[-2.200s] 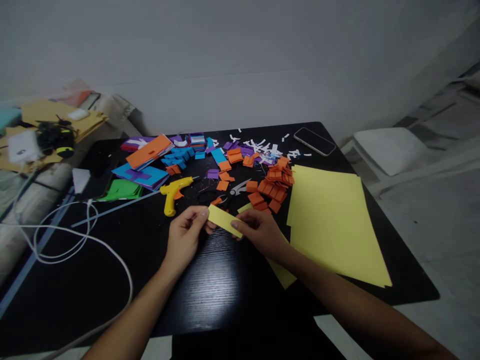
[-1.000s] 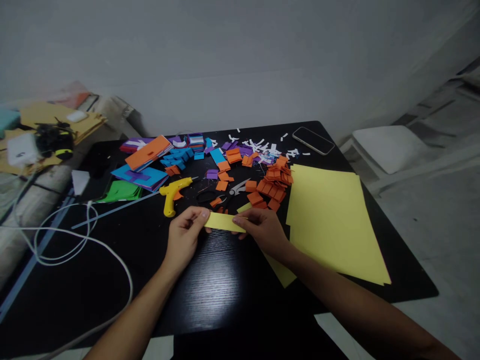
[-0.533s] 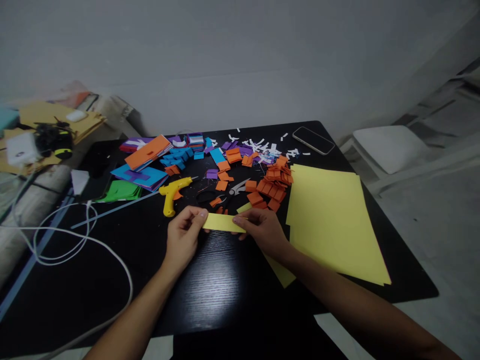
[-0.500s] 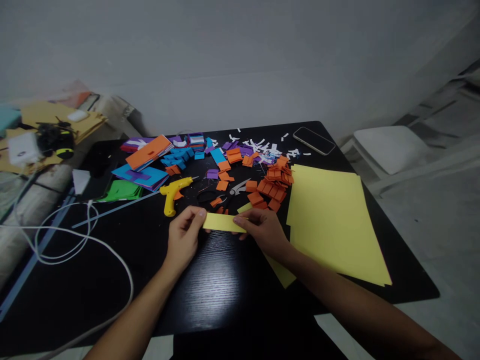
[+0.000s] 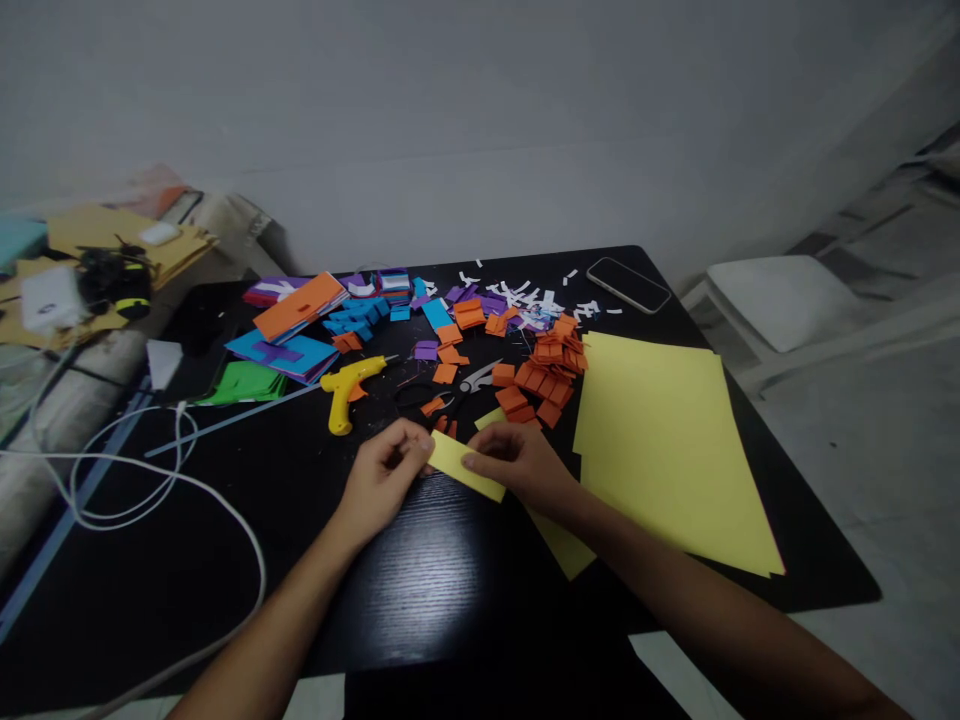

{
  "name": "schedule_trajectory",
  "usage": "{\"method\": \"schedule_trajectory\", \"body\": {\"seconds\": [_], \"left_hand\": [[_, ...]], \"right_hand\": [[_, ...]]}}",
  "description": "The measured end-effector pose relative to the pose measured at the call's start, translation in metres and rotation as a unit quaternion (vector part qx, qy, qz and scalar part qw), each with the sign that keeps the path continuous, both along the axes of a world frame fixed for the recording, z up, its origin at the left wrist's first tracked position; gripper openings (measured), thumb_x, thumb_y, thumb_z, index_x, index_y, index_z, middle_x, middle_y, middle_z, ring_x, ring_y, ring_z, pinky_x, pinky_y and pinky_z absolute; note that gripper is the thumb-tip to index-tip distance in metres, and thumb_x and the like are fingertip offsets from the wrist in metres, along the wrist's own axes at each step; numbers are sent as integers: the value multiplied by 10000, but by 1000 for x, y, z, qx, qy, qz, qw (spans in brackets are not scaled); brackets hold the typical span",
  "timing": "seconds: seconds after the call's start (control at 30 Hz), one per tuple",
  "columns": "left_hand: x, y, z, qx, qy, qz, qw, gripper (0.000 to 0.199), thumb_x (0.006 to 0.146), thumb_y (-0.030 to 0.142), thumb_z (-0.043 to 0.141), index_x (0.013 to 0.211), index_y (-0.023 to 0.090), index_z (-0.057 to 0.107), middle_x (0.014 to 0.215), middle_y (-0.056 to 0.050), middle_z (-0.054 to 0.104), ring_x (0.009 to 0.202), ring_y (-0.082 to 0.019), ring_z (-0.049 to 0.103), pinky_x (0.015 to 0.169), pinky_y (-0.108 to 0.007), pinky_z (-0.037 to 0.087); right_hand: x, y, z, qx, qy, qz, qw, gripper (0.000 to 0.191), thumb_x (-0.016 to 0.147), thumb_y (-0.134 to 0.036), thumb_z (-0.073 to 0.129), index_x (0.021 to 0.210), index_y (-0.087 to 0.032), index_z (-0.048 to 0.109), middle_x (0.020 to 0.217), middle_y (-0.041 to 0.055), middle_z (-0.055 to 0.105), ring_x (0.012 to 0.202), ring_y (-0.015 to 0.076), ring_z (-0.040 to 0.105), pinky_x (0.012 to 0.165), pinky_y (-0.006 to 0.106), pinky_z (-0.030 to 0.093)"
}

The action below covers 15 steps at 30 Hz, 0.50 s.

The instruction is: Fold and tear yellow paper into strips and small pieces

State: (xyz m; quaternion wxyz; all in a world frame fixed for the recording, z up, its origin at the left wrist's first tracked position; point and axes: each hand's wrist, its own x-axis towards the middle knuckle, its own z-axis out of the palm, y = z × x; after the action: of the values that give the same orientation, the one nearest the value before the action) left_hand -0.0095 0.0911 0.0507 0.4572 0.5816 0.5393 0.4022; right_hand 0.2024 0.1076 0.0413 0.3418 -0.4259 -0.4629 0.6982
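Between my two hands a small yellow paper strip (image 5: pixel 466 467) is held tilted, its right end lower. My left hand (image 5: pixel 388 470) pinches the strip's upper left end between thumb and fingers. On the other side my right hand (image 5: pixel 525 462) grips it near the middle of its upper edge, thumb on top. Under my right hand lies a longer yellow paper strip (image 5: pixel 561 545), partly covered. Just beyond my hands are scissors (image 5: pixel 480 377) and several folded orange paper pieces (image 5: pixel 544 380). A yellow glue gun (image 5: pixel 346 390) rests beyond my left hand.
Large yellow sheets (image 5: pixel 667 450) are stacked at the right of the black table (image 5: pixel 300 560). A phone (image 5: pixel 628 284) lies at the back right, near white paper scraps (image 5: pixel 525 298). Coloured paper stacks (image 5: pixel 300 305) and a white cable (image 5: pixel 247 540) occupy the left. A white stool (image 5: pixel 780 300) stands beyond.
The yellow strip has turned from level to slanted, its right end now down toward me. My left hand has shifted slightly right, closer to my right hand.
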Motion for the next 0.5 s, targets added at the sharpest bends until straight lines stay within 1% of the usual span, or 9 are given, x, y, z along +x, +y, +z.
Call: {"method": "schedule_trajectory", "body": {"seconds": [0.1,0.17,0.27,0.37,0.5], "left_hand": [[4,-2,-1,6,20,-74,997,268,957,377,622,785,174,659,627,19,596,579,-127,537,575,-235,423],[6,-4,-2,17,31,-100,994,261,956,357,621,776,172,661,621,26,574,575,-121,519,571,-230,411],[7,-5,-2,20,37,-107,993,258,962,356,615,786,174,663,631,18,595,584,-128,534,579,-236,417],[4,-4,-2,18,42,-100,994,260,969,357,602,788,178,654,644,3,626,597,-141,558,591,-247,429],[4,-3,-1,30,50,-85,995,250,958,355,618,779,184,655,634,12,611,586,-135,540,585,-241,424]], "right_hand": [[-2,-3,-1,-9,-2,50,999,381,674,-481,909,780,-170,717,725,-2,702,631,130,613,603,248,436],[-3,-4,-1,-2,-12,65,998,402,675,-505,899,727,-166,688,677,-18,654,608,116,569,584,243,391],[-4,-5,1,8,-27,61,998,436,686,-544,877,687,-175,646,638,-35,589,590,110,513,563,246,344],[-3,-4,5,24,-38,43,998,447,697,-557,865,678,-185,617,622,-48,537,580,105,470,561,248,334],[-3,-4,6,28,-45,32,998,458,695,-570,859,674,-191,602,608,-55,501,565,101,432,551,251,316]]}}
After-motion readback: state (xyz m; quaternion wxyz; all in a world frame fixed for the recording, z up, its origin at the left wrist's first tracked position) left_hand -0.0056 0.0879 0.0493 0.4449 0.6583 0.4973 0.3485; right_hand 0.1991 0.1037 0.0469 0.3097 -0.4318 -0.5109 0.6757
